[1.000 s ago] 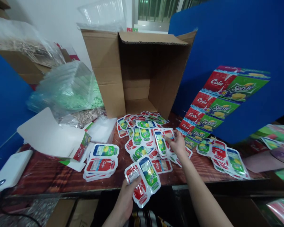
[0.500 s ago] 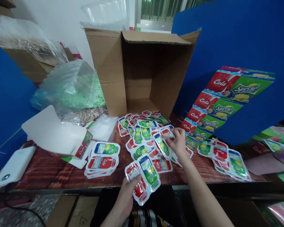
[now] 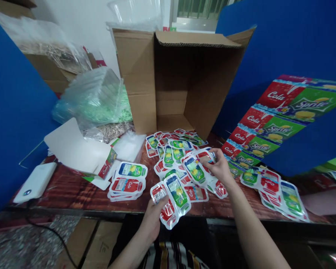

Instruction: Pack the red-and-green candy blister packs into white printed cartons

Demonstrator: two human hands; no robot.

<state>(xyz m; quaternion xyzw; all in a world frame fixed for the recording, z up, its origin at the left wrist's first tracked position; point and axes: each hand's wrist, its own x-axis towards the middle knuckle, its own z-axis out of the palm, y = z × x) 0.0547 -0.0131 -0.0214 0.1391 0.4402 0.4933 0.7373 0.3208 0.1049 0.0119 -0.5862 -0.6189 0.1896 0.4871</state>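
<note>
My left hand (image 3: 154,216) is closed on a twin packet (image 3: 177,195), red cola on one half and green Sprite on the other, near the table's front edge. The thumb lies across its red half. Another twin packet (image 3: 194,170) is pinched by my right hand (image 3: 218,166) at its upper red part, over the loose pile. Below and behind both hands spreads a heap of such packets (image 3: 179,144), overlapping at many angles. A neat stack of packets (image 3: 128,184) lies left of my left hand.
An open cardboard box (image 3: 137,82) stands behind the heap. Printed Cola and Sprite boxes (image 3: 280,108) are stacked at the right, with more packets (image 3: 288,198) before them. An opened carton (image 3: 72,149), a white power bank (image 3: 36,183) and plastic bags (image 3: 92,97) occupy the left.
The whole view has shifted, so the scene sits further right. My right hand has lifted its packet slightly off the heap; my left hand keeps its packet.
</note>
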